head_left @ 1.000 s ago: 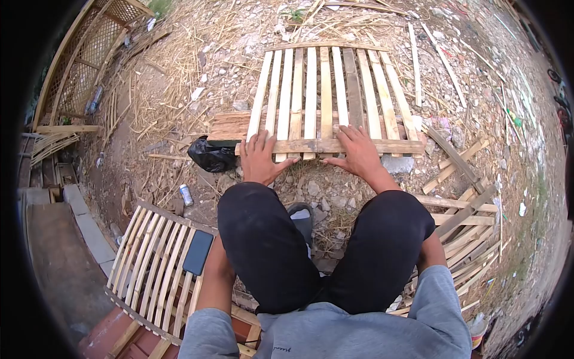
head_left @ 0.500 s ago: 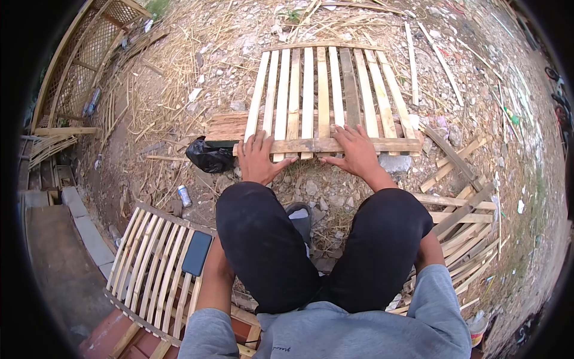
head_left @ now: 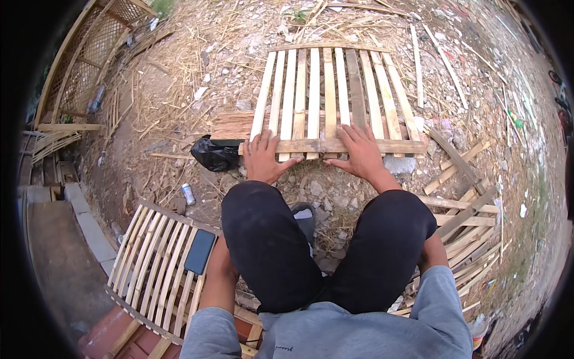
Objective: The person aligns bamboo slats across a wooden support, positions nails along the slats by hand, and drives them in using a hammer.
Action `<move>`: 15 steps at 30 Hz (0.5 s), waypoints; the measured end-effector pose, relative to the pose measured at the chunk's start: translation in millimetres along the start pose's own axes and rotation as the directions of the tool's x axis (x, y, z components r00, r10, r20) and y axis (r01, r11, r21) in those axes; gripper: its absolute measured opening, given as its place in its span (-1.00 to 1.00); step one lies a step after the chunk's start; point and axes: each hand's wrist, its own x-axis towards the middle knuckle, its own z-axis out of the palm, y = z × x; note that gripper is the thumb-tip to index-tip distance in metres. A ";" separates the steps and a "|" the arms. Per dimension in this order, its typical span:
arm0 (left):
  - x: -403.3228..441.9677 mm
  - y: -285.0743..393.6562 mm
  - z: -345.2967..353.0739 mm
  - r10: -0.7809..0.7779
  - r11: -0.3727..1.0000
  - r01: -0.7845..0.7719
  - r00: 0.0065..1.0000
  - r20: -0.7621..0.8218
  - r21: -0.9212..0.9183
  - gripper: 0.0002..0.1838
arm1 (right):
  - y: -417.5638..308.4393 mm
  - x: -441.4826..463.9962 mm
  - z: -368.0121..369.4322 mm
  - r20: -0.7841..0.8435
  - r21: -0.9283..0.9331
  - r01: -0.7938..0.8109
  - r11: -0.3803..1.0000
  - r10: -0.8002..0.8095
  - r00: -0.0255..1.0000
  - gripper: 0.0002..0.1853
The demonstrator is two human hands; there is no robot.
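A slatted wooden panel (head_left: 314,90) lies in front of me, its pale slats running away from me, one of them darker. A crosspiece (head_left: 371,146) spans its near edge. My left hand (head_left: 262,159) rests on the left part of that crosspiece, fingers spread over the wood and thumb pointing inward. On the crosspiece right of the middle lies my right hand (head_left: 361,153), its fingers also apart and its thumb toward the left. Under the near part of the panel is a reddish-brown plank (head_left: 230,125).
A black plastic bag (head_left: 213,154) and a can (head_left: 188,194) lie at left. Another slatted panel (head_left: 156,263) holds a phone (head_left: 199,251). Loose slats (head_left: 469,239) are piled at right. Lattice (head_left: 89,57) stands at far left.
The whole view has shifted slightly with the camera. Both hands stay in the same places on the crosspiece, and the panel has not visibly moved.
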 end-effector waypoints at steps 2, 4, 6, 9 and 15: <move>0.5 -1.2 2.1 0.013 1.000 -0.012 1.000 -0.024 0.006 -0.10 | -11.5 1.6 -9.4 0.024 -0.045 -0.036 0.998 0.037 0.999 -0.01; 0.2 -2.2 4.3 0.026 1.000 -0.025 0.998 -0.053 0.012 -0.11 | -20.3 5.1 -14.6 -0.004 -0.066 0.026 0.997 -0.027 1.000 0.02; -0.3 -2.8 5.8 0.020 1.000 -0.020 0.998 -0.060 0.000 -0.11 | -23.4 9.1 -9.6 -0.032 -0.067 0.074 0.995 -0.076 0.997 0.03; -0.9 -0.6 5.0 0.013 1.000 -0.014 0.998 -0.059 -0.012 -0.11 | -22.3 16.9 7.5 -0.058 -0.044 0.101 0.994 -0.103 0.993 0.01; -1.2 -0.3 4.8 0.003 1.000 -0.004 0.999 -0.041 -0.006 -0.09 | -22.5 23.7 20.8 -0.023 -0.043 0.056 0.998 -0.057 0.998 -0.03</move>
